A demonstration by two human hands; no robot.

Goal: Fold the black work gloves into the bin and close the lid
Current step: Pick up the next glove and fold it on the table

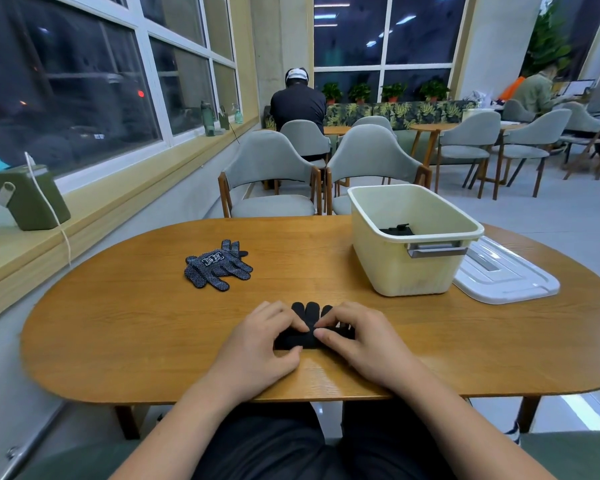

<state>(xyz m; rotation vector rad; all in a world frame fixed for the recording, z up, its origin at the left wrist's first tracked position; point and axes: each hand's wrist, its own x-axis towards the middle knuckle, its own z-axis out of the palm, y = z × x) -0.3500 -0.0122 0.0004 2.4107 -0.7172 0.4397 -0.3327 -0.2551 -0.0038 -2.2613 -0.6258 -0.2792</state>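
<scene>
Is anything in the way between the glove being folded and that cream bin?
Nothing visible. Only bare table lies between the black glove and the open bin. The lid lies to the bin's right; the dotted gloves sit off to the left.

A café-style lounge or shared study room is on view here. Grey padded chairs (271, 168) are set round small wooden tables (430, 128). A leaf-print bench (395, 112) is run along the far wall, and potted plants (394, 91) are lined up on the ledge behind it. Tall windows (84, 81) are seen on two sides (dark outside, ceiling lights mirrored in the glass). Other tables are taken: a seated person (297, 102) is turned away, and a laptop (579, 87) is open at far right. Bottles (207, 116) are parked on the sill.
</scene>
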